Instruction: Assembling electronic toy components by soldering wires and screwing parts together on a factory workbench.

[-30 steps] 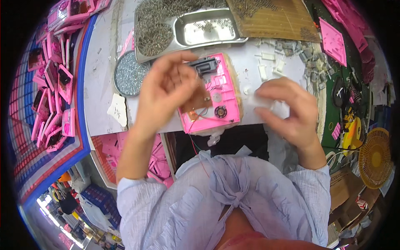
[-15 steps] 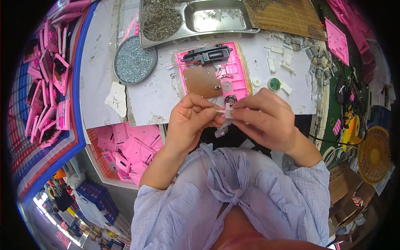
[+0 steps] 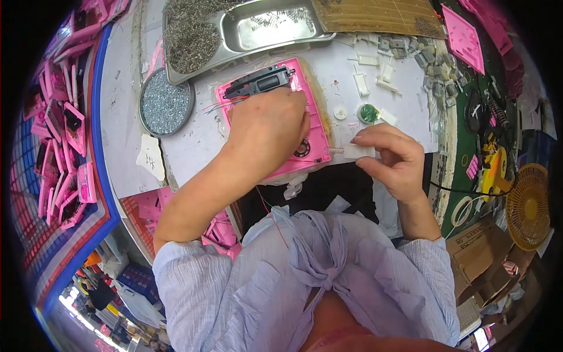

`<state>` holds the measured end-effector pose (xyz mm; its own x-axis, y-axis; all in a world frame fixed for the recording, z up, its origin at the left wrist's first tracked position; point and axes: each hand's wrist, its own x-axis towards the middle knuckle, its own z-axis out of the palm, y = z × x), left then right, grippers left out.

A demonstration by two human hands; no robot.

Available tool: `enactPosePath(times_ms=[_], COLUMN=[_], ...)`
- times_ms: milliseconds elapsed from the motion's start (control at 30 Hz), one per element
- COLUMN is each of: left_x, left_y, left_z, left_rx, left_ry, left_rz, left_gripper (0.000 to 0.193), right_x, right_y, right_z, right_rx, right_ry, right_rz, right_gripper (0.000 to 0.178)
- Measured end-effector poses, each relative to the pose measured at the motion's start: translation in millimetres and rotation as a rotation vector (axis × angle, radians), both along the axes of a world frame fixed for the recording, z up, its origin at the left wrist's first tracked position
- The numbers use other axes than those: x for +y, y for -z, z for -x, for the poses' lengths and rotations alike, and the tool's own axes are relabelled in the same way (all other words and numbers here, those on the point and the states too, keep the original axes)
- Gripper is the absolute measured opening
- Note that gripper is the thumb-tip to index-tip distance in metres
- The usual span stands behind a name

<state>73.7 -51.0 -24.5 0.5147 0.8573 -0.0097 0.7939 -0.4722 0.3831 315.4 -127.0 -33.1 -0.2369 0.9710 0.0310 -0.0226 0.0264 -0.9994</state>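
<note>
My left hand (image 3: 267, 120) reaches over a pink plastic casing (image 3: 319, 126), its fingers curled down near the black module (image 3: 258, 84) at the casing's far end. Whatever those fingertips pinch is hidden beneath the hand, which also covers most of the brown circuit board. Thin red and blue wires (image 3: 220, 107) stick out on the casing's left. A round speaker-like part (image 3: 302, 148) shows at its near end. To the right, my right hand (image 3: 396, 161) is open, thumb and forefinger apart beside a small white plastic piece (image 3: 359, 151) on the table.
Small white parts (image 3: 362, 85) and a green round part (image 3: 368, 114) lie right of the casing. Beyond are a metal tray (image 3: 270, 26) of small springs and cardboard (image 3: 375, 16). A round dish (image 3: 167, 102) of tiny metal pieces stands left. Pink casings (image 3: 76, 126) fill the far-left side.
My hands have parted; both were together over a small white piece. The left moved up and onto the casing, the right opened and shifted right. The casing and table appear shifted left.
</note>
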Motion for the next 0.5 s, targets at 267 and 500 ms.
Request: enactPosePath(times_ms=[267,500], left_x=[4,3], left_y=[-4,2], left_z=[-8,0], left_rx=[0.055,-0.229], left_ry=[0.001,-0.070], left_rz=[0.016,0.122], left_gripper=[0.010,0.015], right_x=[6,6], right_y=[1,5], right_z=[-6,-5], right_rx=[-0.058,-0.080], right_ry=[0.044,0.076], right_rz=[-0.091,-0.125], right_gripper=[0.033,0.032])
